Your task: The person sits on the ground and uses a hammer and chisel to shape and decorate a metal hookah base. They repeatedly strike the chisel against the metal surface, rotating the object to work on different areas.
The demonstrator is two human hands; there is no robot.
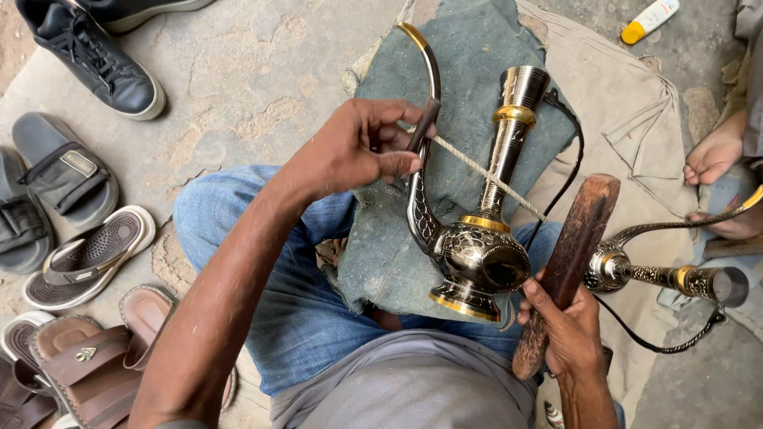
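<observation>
A dark engraved metal ewer [477, 256] with gold bands stands tilted on a grey-green cloth [469, 56] over my lap. Its long curved spout [423, 71] rises to the upper left and its tall neck [515, 119] points up. My left hand [358, 147] grips a thin metal rod [486, 172] against the spout; the rod slants down to the right across the neck. My right hand [566, 324] holds a brown wooden mallet [576, 238] by its lower end, just right of the ewer's body.
A second engraved ewer [660, 274] lies on its side at the right on a beige cloth [636, 119]. Another person's hand [711, 156] rests at the right edge. Shoes and sandals [87, 254] line the left ground. A white and yellow tube [650, 17] lies top right.
</observation>
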